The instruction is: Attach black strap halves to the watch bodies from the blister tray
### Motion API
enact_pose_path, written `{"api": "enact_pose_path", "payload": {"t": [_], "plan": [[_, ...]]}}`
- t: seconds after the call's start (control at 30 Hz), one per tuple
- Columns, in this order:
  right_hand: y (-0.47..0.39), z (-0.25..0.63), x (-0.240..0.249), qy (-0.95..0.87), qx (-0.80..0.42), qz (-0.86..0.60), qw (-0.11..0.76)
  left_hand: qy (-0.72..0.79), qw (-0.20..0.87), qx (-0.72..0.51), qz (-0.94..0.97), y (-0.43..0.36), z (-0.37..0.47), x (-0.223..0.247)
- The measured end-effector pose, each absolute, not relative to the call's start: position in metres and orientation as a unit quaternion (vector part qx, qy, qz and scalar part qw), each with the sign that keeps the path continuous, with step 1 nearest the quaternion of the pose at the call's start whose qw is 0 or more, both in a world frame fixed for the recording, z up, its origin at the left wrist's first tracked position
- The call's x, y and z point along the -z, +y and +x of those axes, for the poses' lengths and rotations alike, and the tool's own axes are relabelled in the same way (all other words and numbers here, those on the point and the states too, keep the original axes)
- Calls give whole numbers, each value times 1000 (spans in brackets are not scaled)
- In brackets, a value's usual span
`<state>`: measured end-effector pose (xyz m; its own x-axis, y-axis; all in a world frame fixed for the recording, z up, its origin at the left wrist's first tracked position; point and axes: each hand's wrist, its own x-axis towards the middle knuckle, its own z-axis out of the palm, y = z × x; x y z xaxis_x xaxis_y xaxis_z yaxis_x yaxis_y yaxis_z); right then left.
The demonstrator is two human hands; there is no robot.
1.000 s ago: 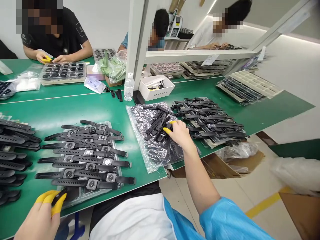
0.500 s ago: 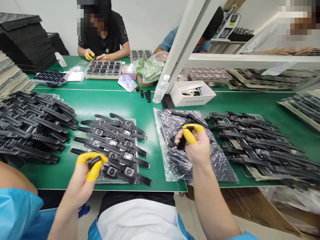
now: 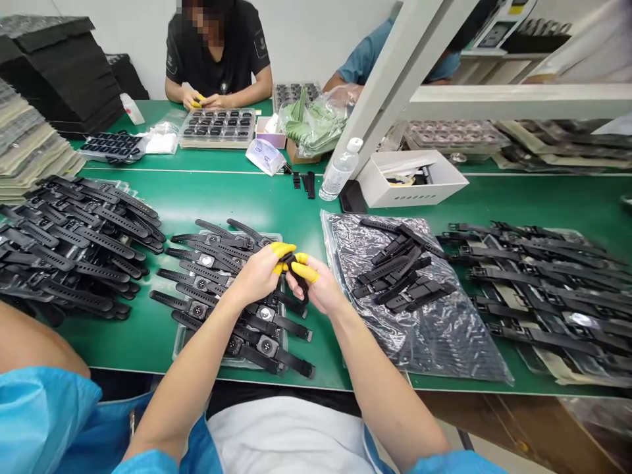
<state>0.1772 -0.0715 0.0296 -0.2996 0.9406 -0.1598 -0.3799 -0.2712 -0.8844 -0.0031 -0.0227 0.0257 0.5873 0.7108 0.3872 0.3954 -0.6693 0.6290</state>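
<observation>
My left hand (image 3: pixel 261 271) and my right hand (image 3: pixel 316 282), with yellow covers on some fingers, meet above the right side of a tray of watches. Between the fingertips my left hand pinches a small black watch body (image 3: pixel 287 261). A black strap (image 3: pixel 299 284) hangs from my right hand and touches the watch body; whether the two are joined is hidden. Below, several black watches with straps (image 3: pixel 267 345) lie across the clear tray (image 3: pixel 178 343). To the right, loose black straps (image 3: pixel 407 266) rest on a plastic bag (image 3: pixel 444 349) of dark strips.
Piled strapped watches (image 3: pixel 83 250) are at the left, more (image 3: pixel 538 283) at the right. Behind stand a bottle (image 3: pixel 340 170), a white box (image 3: pixel 412 187) and a slanted white frame post (image 3: pixel 395 72). Across the table a person in black (image 3: pixel 222 59) works at a tray.
My hands have come together, the left moving right with the watch body, the right moving left from the bag with a strap. The view has shifted a little.
</observation>
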Motion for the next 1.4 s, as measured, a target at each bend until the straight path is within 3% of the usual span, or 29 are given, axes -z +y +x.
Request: {"api": "enact_pose_path", "payload": {"t": [0.2, 0.77, 1.1, 1.4], "plan": [[-72, 178, -32, -403, -726, -343, 439, 305, 256, -324, 858, -25, -6, -27], [-68, 176, -34, -315, -750, -335, 476, 316, 265, -360, 837, -25, 0, -23], [-68, 172, -34, -286, -697, -373, 541, 324, 325, -335, 823, -28, -3, -26], [-67, 170, -32, -291, -681, -405, 536, 352, 226, -307, 854, -26, 0, -22]]}}
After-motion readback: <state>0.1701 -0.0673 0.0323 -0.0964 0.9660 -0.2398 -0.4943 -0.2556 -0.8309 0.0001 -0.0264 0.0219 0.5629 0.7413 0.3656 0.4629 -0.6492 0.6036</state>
